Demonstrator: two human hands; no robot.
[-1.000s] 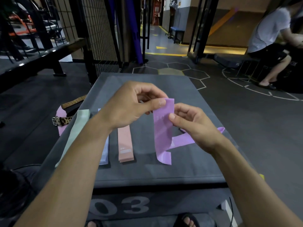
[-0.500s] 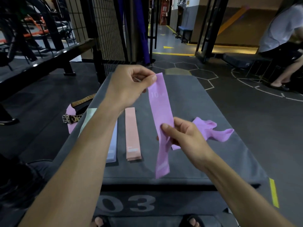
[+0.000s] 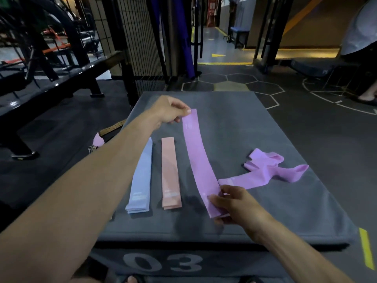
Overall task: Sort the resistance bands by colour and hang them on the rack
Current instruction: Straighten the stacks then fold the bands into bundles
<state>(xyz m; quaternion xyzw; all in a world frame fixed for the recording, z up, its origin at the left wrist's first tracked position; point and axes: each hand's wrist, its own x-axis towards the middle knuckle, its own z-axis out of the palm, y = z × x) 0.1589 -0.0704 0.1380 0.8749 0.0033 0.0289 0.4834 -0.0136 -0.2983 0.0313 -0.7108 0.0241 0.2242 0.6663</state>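
Note:
A long purple band (image 3: 201, 162) stretches flat over the grey padded box (image 3: 234, 123). My left hand (image 3: 170, 110) pinches its far end, and my right hand (image 3: 230, 203) pinches its near end. To its left lie a peach band (image 3: 170, 172) and a stack of light blue bands (image 3: 141, 178), both straight. A crumpled purple band (image 3: 265, 170) lies to the right on the box. My left forearm hides a pale green band.
A pink band (image 3: 98, 139) and a tan studded strap (image 3: 113, 127) sit at the box's left edge. Black rack bars (image 3: 51, 78) and a wire grid panel (image 3: 138, 37) stand behind left. A seated person (image 3: 361, 37) is at the far right.
The purple band was drawn out from a fold to full length. My left hand carried its end away from me; my right hand slid down to the near end, lowering it toward the box.

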